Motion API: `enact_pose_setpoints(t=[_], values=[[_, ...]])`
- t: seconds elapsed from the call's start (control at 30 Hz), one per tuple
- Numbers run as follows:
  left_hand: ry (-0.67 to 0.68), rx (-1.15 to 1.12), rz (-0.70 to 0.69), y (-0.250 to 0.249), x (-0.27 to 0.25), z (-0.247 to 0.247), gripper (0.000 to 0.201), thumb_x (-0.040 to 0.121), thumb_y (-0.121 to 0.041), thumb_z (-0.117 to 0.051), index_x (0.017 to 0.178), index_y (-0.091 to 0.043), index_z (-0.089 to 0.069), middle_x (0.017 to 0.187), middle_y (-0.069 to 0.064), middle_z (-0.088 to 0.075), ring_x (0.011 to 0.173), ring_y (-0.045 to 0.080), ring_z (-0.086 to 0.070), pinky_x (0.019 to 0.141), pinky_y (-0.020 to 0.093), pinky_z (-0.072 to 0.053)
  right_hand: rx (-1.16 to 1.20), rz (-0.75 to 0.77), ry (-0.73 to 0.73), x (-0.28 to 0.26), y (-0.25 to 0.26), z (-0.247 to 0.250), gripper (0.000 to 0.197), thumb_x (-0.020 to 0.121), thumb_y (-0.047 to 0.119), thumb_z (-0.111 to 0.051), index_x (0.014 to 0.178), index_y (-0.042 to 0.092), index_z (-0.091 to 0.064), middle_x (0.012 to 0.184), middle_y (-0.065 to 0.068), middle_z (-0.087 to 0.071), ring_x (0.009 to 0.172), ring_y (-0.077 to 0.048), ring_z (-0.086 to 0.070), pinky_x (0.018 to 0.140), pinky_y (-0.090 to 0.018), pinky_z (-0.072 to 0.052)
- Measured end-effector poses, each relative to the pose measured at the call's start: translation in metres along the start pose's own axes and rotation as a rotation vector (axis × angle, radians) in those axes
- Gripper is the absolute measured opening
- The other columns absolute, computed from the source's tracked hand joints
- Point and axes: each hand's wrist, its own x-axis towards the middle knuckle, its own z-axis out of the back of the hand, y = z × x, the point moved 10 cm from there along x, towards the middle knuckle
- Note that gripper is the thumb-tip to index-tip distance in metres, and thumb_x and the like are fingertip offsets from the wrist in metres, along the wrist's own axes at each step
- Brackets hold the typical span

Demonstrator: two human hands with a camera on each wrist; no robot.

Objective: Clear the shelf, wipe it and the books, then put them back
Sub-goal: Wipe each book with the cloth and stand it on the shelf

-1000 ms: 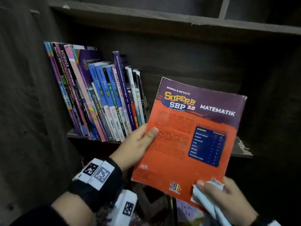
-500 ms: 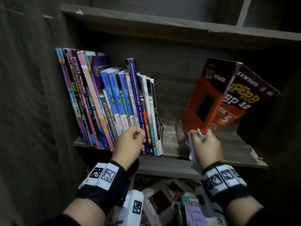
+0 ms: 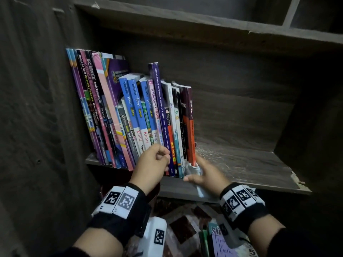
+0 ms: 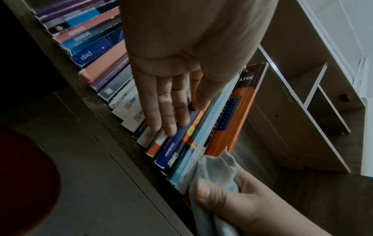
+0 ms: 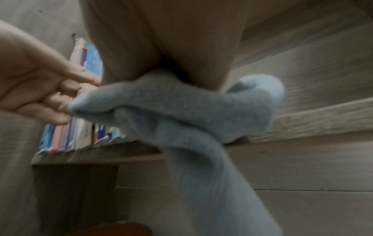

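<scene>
Several books (image 3: 137,115) stand in a row on the dark wooden shelf (image 3: 241,164), leaning left. The orange and purple Matematik book (image 3: 191,127) stands at the row's right end, also in the left wrist view (image 4: 238,111). My right hand (image 3: 202,173) is at that book's foot and grips a pale blue cloth (image 3: 193,169), (image 4: 216,167), (image 5: 181,108) under its thumb. My left hand (image 3: 154,160) lies with straight fingers (image 4: 161,111) against the lower spines in the middle of the row and holds nothing.
The shelf's side wall (image 3: 37,108) stands just left of the books and an upper board (image 3: 185,28) runs above them. Below the shelf lie more books (image 3: 222,243) on a patterned surface (image 3: 185,225). A red rounded thing (image 4: 26,175) shows low in the left wrist view.
The Matematik book went from both hands in front of the shelf into the row's right end, carried by my right hand. My left hand let go and moved to the spines.
</scene>
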Motion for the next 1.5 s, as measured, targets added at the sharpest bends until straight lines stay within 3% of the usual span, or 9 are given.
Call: enact_pose_setpoints(t=[0.13,0.4,0.5,0.6,0.73,0.9,1.1,1.33,1.5], values=[[-0.004,-0.006,0.004,-0.001,-0.001,0.0,0.013,0.094,-0.011,-0.053,0.088,-0.021,-0.059,0.091,0.012,-0.068,0.075,0.02,-0.066,0.059,0.024,-0.047,0.046,-0.044,0.056,0.001,-0.002,0.006,0.1,0.074,0.008,-0.077,0.147,0.044,-0.019,0.149,0.011,-0.037,0.13,-0.013,-0.043,0.108,-0.039,-0.04],[0.001,0.003,0.011,0.002,-0.003,-0.003,0.012,0.094,-0.011,-0.054,0.089,-0.021,-0.059,0.092,0.015,-0.068,0.076,0.022,-0.067,0.058,0.022,-0.046,-0.288,-0.078,0.134,0.008,0.007,0.006,0.092,0.081,0.008,-0.071,0.15,0.038,-0.02,0.13,0.01,-0.054,0.107,-0.008,-0.052,0.089,-0.022,-0.039],[0.023,0.016,0.012,0.004,-0.002,-0.006,0.012,0.094,-0.012,-0.054,0.09,-0.022,-0.059,0.093,0.015,-0.068,0.079,0.023,-0.068,0.056,0.018,-0.044,-0.121,-0.15,0.181,-0.005,-0.005,0.031,0.051,0.081,-0.004,-0.067,0.123,0.025,-0.061,0.111,0.007,-0.068,0.096,-0.015,-0.062,0.085,-0.028,-0.049],[0.022,0.014,0.011,0.005,-0.001,-0.005,0.015,0.094,-0.012,-0.054,0.087,-0.024,-0.059,0.093,0.016,-0.068,0.081,0.024,-0.067,0.055,0.018,-0.043,0.267,-0.173,-0.114,-0.009,-0.018,0.071,0.036,0.082,-0.013,-0.06,0.097,0.018,-0.068,0.083,-0.005,-0.072,0.074,-0.014,-0.068,0.074,-0.03,-0.055],[0.014,0.022,-0.007,0.004,-0.001,-0.005,0.014,0.094,-0.011,-0.054,0.087,-0.023,-0.06,0.091,0.015,-0.068,0.081,0.026,-0.068,0.059,0.026,-0.049,0.497,-0.285,-0.493,0.007,-0.053,0.086,0.019,0.093,0.007,-0.056,0.111,0.01,-0.059,0.081,-0.003,-0.064,0.069,-0.016,-0.061,0.069,-0.029,-0.051],[0.046,0.088,-0.012,0.009,0.001,-0.01,0.014,0.091,-0.018,-0.059,0.082,-0.029,-0.057,0.073,0.001,-0.061,0.081,0.025,-0.067,0.075,0.04,-0.054,0.634,-0.48,-0.32,0.055,-0.064,0.024,0.026,0.098,0.028,-0.05,0.1,0.005,-0.061,0.086,-0.015,-0.067,0.08,-0.03,-0.063,0.086,-0.046,-0.05],[0.044,0.114,-0.031,0.007,0.006,-0.01,0.013,0.09,-0.02,-0.061,0.082,-0.028,-0.055,0.069,-0.004,-0.054,0.068,0.018,-0.057,0.066,0.029,-0.045,0.316,-0.371,-0.318,0.068,-0.036,0.03,0.044,0.102,0.035,-0.04,0.122,0.0,-0.059,0.118,-0.013,-0.063,0.106,-0.028,-0.059,0.083,-0.029,-0.04],[0.146,0.297,-0.037,0.011,-0.007,-0.024,0.012,0.091,-0.023,-0.058,0.082,-0.029,-0.056,0.071,-0.006,-0.057,0.073,0.015,-0.056,0.074,0.03,-0.047,0.679,-0.275,-0.422,0.035,-0.037,0.027,0.019,0.099,0.017,-0.05,0.112,0.011,-0.062,0.108,-0.015,-0.069,0.1,-0.029,-0.065,0.094,-0.044,-0.051],[0.378,0.564,0.009,0.038,-0.022,-0.063,0.014,0.094,-0.026,-0.054,0.083,-0.023,-0.061,0.093,-0.001,-0.064,0.089,0.019,-0.059,0.081,0.032,-0.049,0.818,-0.236,-0.187,-0.024,-0.057,0.026,0.013,0.093,0.013,-0.057,0.099,0.006,-0.065,0.082,-0.011,-0.072,0.069,-0.02,-0.067,0.067,-0.027,-0.054]])
